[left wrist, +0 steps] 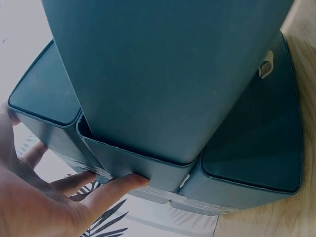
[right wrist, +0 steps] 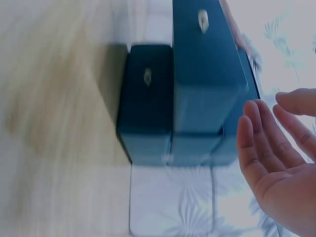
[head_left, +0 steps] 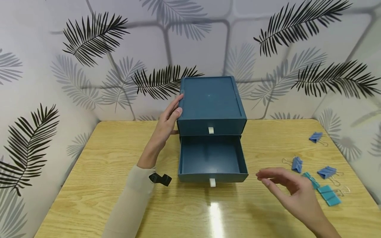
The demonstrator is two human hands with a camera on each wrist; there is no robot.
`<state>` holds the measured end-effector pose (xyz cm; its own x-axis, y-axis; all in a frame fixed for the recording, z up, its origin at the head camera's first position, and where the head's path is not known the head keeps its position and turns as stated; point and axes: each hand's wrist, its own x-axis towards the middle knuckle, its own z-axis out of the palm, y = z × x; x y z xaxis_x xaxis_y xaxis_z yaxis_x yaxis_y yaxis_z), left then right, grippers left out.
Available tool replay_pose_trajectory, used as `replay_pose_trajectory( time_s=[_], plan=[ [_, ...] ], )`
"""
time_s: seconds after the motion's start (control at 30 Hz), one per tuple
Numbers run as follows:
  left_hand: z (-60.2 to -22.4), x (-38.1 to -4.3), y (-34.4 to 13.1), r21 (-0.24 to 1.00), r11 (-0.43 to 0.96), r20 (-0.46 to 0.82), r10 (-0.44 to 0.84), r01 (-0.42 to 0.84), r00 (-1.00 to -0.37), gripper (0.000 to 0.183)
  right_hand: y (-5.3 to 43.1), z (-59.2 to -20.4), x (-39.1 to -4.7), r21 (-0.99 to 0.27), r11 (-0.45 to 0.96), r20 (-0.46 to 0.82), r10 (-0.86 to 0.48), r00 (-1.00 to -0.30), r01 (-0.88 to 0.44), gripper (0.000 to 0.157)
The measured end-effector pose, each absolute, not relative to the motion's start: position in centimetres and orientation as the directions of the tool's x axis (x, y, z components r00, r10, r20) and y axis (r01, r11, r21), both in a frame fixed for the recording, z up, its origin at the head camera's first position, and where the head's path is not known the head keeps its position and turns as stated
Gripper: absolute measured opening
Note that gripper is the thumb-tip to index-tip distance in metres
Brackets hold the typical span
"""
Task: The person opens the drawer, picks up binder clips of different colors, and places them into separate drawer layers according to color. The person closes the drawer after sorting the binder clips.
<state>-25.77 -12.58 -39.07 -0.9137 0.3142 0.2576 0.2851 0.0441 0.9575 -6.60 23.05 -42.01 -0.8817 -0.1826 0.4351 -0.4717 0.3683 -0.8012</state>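
Observation:
A dark blue drawer unit [head_left: 208, 99] stands at the back of the table, and one drawer [head_left: 210, 155] is pulled out with nothing inside. In the left wrist view that drawer [left wrist: 163, 74] is the middle one; the drawers on either side are pushed in. My left hand [head_left: 166, 124] rests against the unit's left side, its fingers spread along the wall and near the top edge. To the right of the drawer, my right hand [head_left: 293, 190] is held in the air, holding nothing, its fingers gently bent and the thumb apart.
Three blue binder clips [head_left: 297, 164] and two teal binder clips [head_left: 329, 195] lie on the right side of the wooden table [head_left: 104, 158], some close behind my right hand. A leaf-patterned backdrop [head_left: 196, 43] rises behind and beside the table. White pull tabs [head_left: 212, 182] mark the drawer fronts.

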Motion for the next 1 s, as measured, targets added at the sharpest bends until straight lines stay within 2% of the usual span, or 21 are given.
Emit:
replay_pose_trajectory(
  time_s=[0.13, 0.4, 0.5, 0.7, 1.0],
  plan=[
    [-39.2, -25.8, -12.6, 0.956, 0.045, 0.262, 0.311, 0.289, -0.914, 0.052, 25.2, -42.1, -7.4, -0.810, 0.314, 0.487, -0.111, -0.866, -0.496, 0.034],
    [-39.2, -25.6, -12.6, 0.956, 0.023, 0.269, 0.326, 0.292, -0.906, 0.052, 29.3, -42.5, -8.4, -0.879, 0.245, 0.421, -0.007, -0.907, -0.410, 0.034],
    [-39.2, -25.5, -12.6, 0.953, 0.018, 0.280, 0.326, 0.302, -0.903, 0.053, 30.3, -42.7, -8.8, -0.877, 0.289, 0.404, 0.009, -0.915, -0.384, 0.037],
    [-39.2, -25.5, -12.7, 0.949, 0.024, 0.290, 0.319, 0.314, -0.902, 0.052, 32.9, -43.8, -10.1, -0.816, 0.485, 0.377, 0.033, -0.926, -0.315, 0.044],
    [-39.3, -25.7, -12.6, 0.952, 0.013, 0.286, 0.320, 0.306, -0.903, 0.052, 36.0, -46.1, -11.8, -0.788, 0.569, 0.311, 0.039, -0.950, -0.235, 0.051]
  ],
)
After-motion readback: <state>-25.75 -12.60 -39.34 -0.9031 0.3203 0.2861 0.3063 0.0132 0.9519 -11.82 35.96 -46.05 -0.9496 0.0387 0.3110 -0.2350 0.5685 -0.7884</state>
